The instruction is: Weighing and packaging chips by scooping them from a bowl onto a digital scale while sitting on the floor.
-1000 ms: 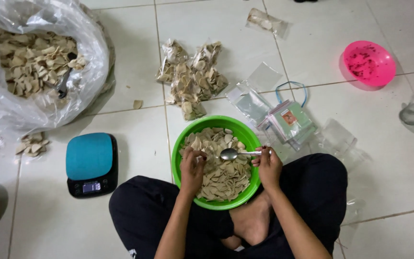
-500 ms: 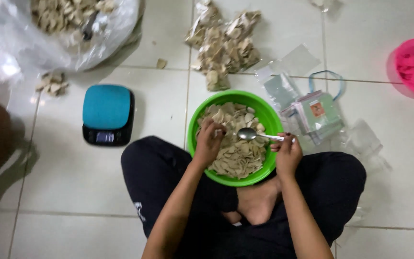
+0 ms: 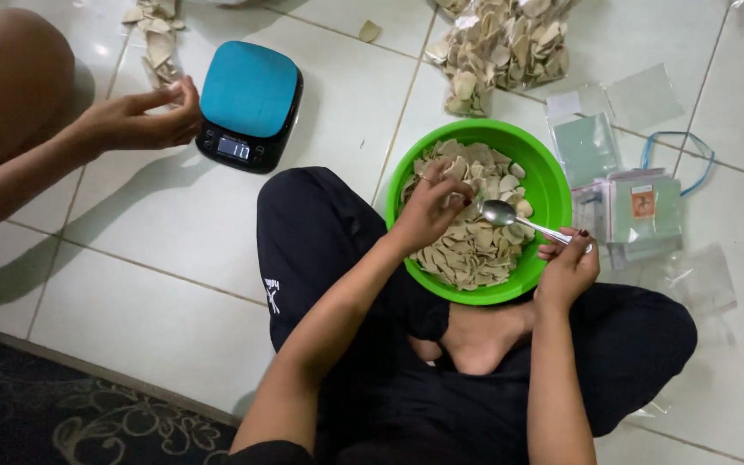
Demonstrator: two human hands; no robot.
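A green bowl (image 3: 548, 176) full of pale flat chips (image 3: 471, 245) rests on the floor against my crossed legs. My left hand (image 3: 428, 207) reaches into the bowl, its fingers curled over the chips. My right hand (image 3: 568, 267) sits at the bowl's right rim and grips the handle of a metal spoon (image 3: 501, 213), whose scoop hovers over the chips.
A blue-topped kitchen scale (image 3: 249, 102) stands on the white tiles to the left, with another person's hand (image 3: 135, 120) beside it. A heap of bagged chips (image 3: 501, 47) lies behind the bowl. Clear plastic bags and labels (image 3: 630, 202) lie to the right. A dark rug (image 3: 62, 405) borders the near left.
The view has swung left and closer. Another person's hand has come in beside the scale. My hands stay at the bowl with the spoon.
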